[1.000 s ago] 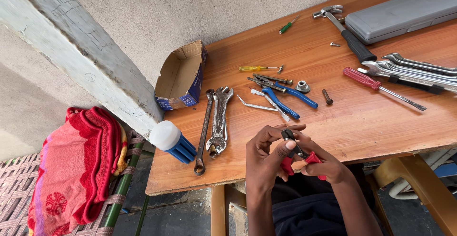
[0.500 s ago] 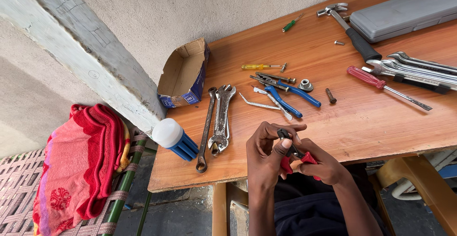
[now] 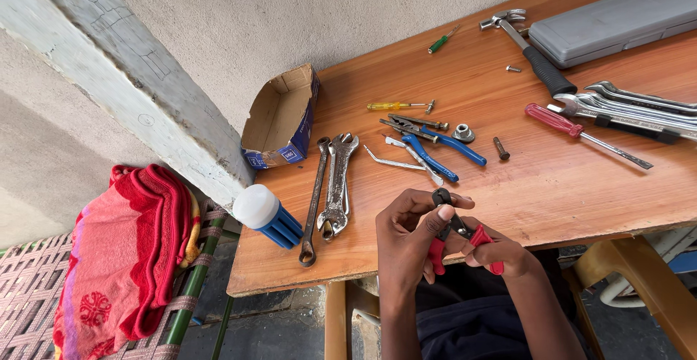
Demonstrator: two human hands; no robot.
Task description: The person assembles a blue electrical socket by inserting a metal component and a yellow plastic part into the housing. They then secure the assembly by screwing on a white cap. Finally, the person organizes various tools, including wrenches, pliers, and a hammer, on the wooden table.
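1. Left hand [image 3: 410, 233] pinches the head of the red-handled pliers [image 3: 465, 238] at the table edge [image 3: 290, 280].
2. Right hand [image 3: 497, 252], just beside it, grips the handles.
3. Judged step: adjusting the jaws; steady squeezing seems called for.

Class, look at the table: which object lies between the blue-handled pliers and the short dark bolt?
A silver flanged nut lies between the blue-handled pliers and the short dark bolt, seen in the head view.
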